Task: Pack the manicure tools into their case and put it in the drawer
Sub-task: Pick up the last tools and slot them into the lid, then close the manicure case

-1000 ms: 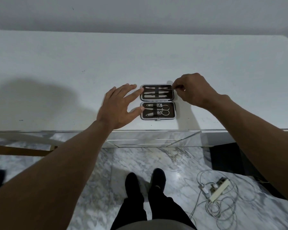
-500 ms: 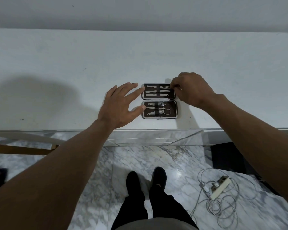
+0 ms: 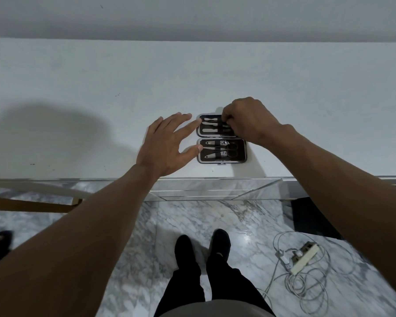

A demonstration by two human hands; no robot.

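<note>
A small dark manicure case [image 3: 243,156] lies open flat on the white dresser top [image 3: 101,99], near its front edge. Its near half holds clippers and scissors [image 3: 224,150]; its far half holds slim metal tools [image 3: 212,125]. My left hand [image 3: 167,147] rests flat beside the case, fingers spread, index fingertip and thumb tip touching its left edge. My right hand [image 3: 249,121] covers the right end of the far half, fingertips pinched on a slim tool there; the tool's end is hidden under the fingers.
The dresser's mirrored drawer front [image 3: 215,191] sits shut below the top's edge. On the marble floor lie a power strip with tangled cables [image 3: 304,259] at the right, and my two dark shoes [image 3: 201,245]. A wooden bar [image 3: 32,205] shows at the left.
My right hand has slid left from beside the case's right end onto its far half, fingers pinched over the slim tools. My left hand has stayed at the case's left edge.
</note>
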